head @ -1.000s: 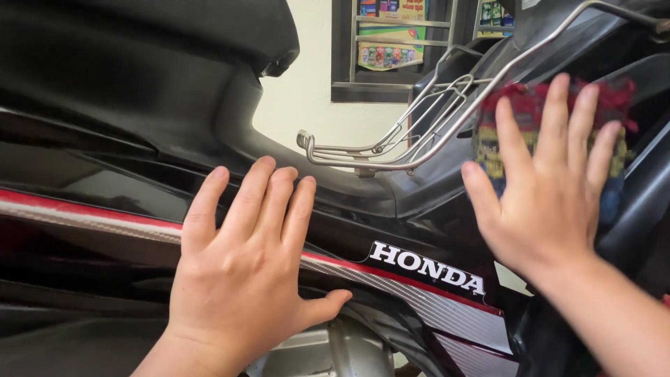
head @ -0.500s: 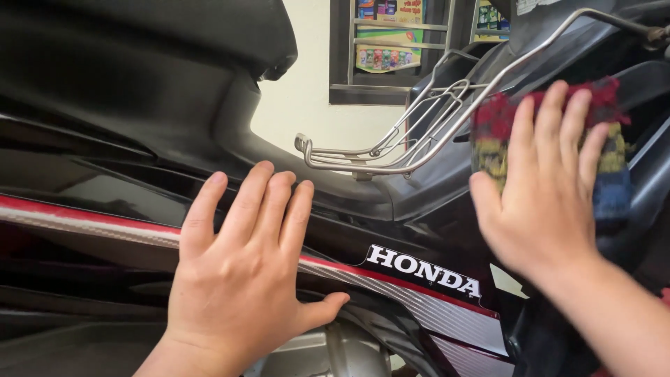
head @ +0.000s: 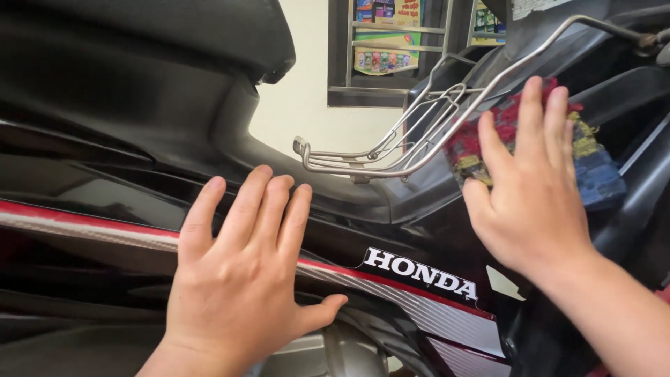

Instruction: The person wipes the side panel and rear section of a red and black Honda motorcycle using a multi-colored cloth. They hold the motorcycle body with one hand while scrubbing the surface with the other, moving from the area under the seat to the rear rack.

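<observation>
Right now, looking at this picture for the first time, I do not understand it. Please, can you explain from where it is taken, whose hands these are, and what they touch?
The picture comes from a camera worn on a person's head, looking down at that person's own two bare hands. No machine is doing the work.

In front is the side of a motorbike: a glossy black body panel with a red stripe, the dark seat above, and a silver metal rack in the middle.

The left hand lies flat, fingers spread, on the black panel and holds nothing. The right hand presses a multicoloured cloth of red, yellow and blue against the dark bodywork further right.

Behind, a pale wall and a rack of colourful packets show.
</observation>
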